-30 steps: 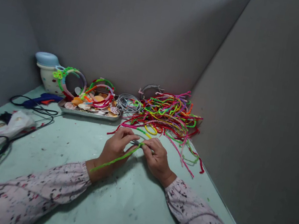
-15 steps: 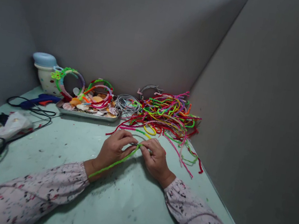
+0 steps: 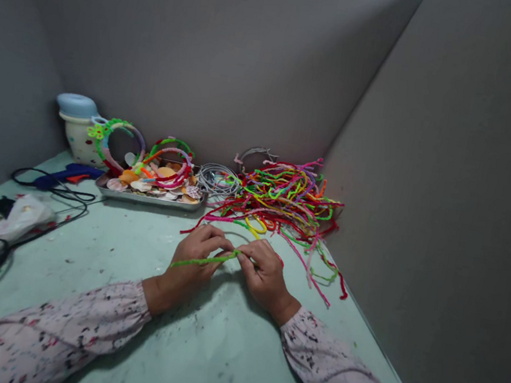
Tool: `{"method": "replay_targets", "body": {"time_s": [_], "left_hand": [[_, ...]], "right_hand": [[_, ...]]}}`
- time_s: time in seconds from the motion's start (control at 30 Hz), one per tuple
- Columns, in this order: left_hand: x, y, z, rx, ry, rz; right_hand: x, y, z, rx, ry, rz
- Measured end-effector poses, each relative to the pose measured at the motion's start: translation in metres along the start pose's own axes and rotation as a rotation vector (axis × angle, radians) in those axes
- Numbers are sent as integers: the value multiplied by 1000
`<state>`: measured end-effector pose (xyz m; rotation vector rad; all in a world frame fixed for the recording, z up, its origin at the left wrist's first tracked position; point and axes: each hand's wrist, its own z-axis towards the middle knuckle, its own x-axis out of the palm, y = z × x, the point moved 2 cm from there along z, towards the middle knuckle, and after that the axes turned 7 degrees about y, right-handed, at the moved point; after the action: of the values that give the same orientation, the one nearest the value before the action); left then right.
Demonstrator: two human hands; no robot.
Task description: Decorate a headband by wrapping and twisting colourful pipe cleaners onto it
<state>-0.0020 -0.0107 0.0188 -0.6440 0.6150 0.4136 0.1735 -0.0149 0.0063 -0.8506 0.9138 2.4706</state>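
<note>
My left hand and my right hand meet above the table, both closed, fingertips almost touching. Between them runs a thin grey wire hoop, its arc partly showing behind the fingers. A fuzzy green pipe cleaner meets the hoop at the fingertips. Its loose end lies leftward across the back of my left hand. My left fingers pinch the hoop, and my right thumb and fingers pinch at the green wrap. The fingers hide most of the hoop's lower part.
Behind the hands lies a heap of coloured pipe cleaners, with coiled grey wire beside it. A metal tray bears shells and decorated hoops. Leftward are a lidded cup, a blue glue gun, black cable and a plastic bag.
The green pipe cleaner's loose end has swung up from my left wrist to the back of the hand, now lying flatter. Both hands have stayed nearly in place.
</note>
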Motion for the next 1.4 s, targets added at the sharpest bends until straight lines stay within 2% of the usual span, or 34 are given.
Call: {"method": "replay_targets", "body": {"time_s": [0.37, 0.63, 1.0, 1.2, 1.4], "left_hand": [[2, 2, 0, -38, -23, -99], [5, 4, -2, -188, 45, -254], [6, 7, 2, -108, 4, -251], [8, 9, -2, -160, 38, -273], [4, 3, 2, -178, 67, -297]], "right_hand": [[0, -1, 0, -17, -3, -10], [0, -1, 0, -10, -9, -31], [0, 0, 1, -12, -13, -24], [0, 1, 1, -19, -13, -34], [1, -1, -1, -19, 3, -40]]}}
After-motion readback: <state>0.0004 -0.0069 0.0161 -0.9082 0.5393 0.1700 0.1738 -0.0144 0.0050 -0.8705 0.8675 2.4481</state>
